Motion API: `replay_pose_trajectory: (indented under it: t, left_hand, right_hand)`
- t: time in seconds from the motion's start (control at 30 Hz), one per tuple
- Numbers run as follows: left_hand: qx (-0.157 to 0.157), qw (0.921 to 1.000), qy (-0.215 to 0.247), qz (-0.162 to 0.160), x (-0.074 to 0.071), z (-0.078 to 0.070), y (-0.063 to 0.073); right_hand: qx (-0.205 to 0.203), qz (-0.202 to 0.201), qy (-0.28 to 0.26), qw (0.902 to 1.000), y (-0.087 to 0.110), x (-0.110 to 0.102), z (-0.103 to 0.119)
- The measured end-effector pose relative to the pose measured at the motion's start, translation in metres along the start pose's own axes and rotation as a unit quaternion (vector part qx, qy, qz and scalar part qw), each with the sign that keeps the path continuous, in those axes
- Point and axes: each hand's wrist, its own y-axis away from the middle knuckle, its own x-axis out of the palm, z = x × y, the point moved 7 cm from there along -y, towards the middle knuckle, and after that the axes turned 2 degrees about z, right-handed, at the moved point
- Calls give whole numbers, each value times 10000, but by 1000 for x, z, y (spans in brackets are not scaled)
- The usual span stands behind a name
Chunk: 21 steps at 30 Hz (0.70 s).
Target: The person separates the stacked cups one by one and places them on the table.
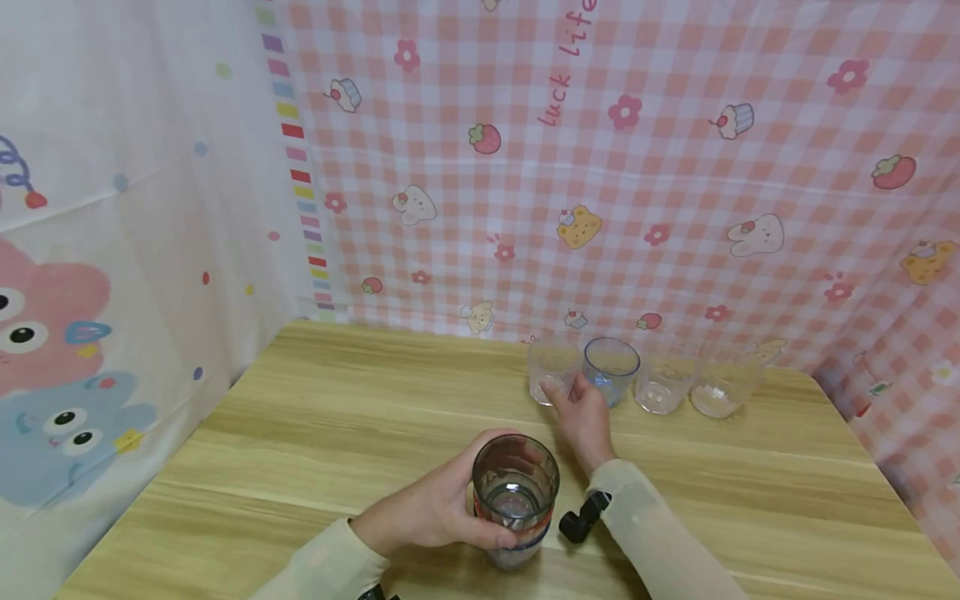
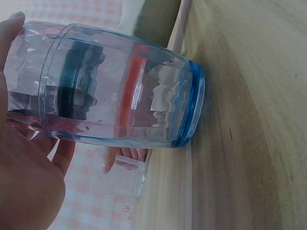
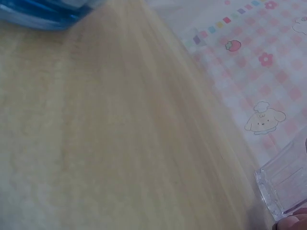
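Observation:
My left hand (image 1: 438, 508) grips a nested stack of see-through cups (image 2: 103, 91). A dark grey cup (image 1: 517, 462) is topmost, with red and blue bands below it. In the left wrist view the blue base of the stack is close over the wooden table. Farther back, my right hand (image 1: 585, 421) holds the leftmost clear cup (image 1: 553, 358) of a row, thumb across its front and fingers along its right side. That cup also shows at the lower right of the right wrist view, fingertips (image 3: 293, 221) by its base.
Right beside the right hand stands a blue-rimmed cup (image 1: 612, 367). Two more clear cups (image 1: 663, 387) continue the row to the right. A pink checked cloth (image 1: 525, 167) hangs behind the wooden table (image 1: 337, 400), and a white printed cloth (image 1: 150, 250) on the left.

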Motion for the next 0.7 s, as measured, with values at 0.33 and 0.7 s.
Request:
replay_pose_trajectory:
  t: [0.33, 0.7]
  left_hand:
    - [-273, 9995, 87, -121, 0, 2, 1]
    - [-177, 9994, 288, 30, 1, 9, 2]
  right_hand:
    - [155, 338, -487, 9981, 18, -6, -2]
    - [257, 564, -178, 9979, 49, -18, 6]
